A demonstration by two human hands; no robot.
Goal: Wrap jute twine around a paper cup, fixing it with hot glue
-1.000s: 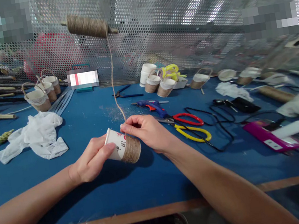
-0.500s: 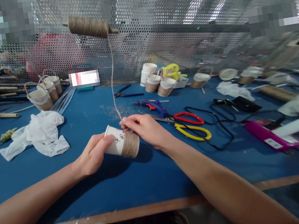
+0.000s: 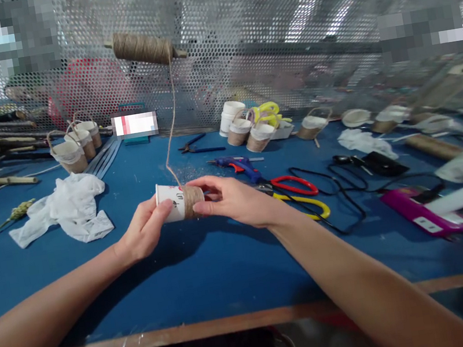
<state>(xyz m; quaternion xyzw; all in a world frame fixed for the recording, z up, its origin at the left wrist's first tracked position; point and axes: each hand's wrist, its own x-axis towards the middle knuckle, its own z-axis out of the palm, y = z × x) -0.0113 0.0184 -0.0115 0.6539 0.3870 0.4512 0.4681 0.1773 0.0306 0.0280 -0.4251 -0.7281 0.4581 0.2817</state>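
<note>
A white paper cup (image 3: pixel 178 203) lies on its side in the air between my hands, one end wound with brown twine (image 3: pixel 193 200). My left hand (image 3: pixel 145 227) grips the cup's white rim end, thumb on the near side. Around the twine-wrapped end close the thumb and fingers of my right hand (image 3: pixel 229 200). A slack strand of twine (image 3: pixel 170 142) runs from the cup up to a twine spool (image 3: pixel 143 48) hanging in front of the mesh. The cup's far side is hidden.
Blue glue gun (image 3: pixel 236 165) and red-and-yellow-handled scissors (image 3: pixel 297 186) lie right of my hands; pliers (image 3: pixel 198 145) lie behind. White cloth (image 3: pixel 65 208) is at left. Several twine-wrapped cups (image 3: pixel 68 158) stand along the back. A purple device (image 3: pixel 426 213) lies far right.
My right hand has gone from pinching the strand above the cup to holding the wrapped end. The cup has tilted closer to level and risen slightly; the strand hangs slacker.
</note>
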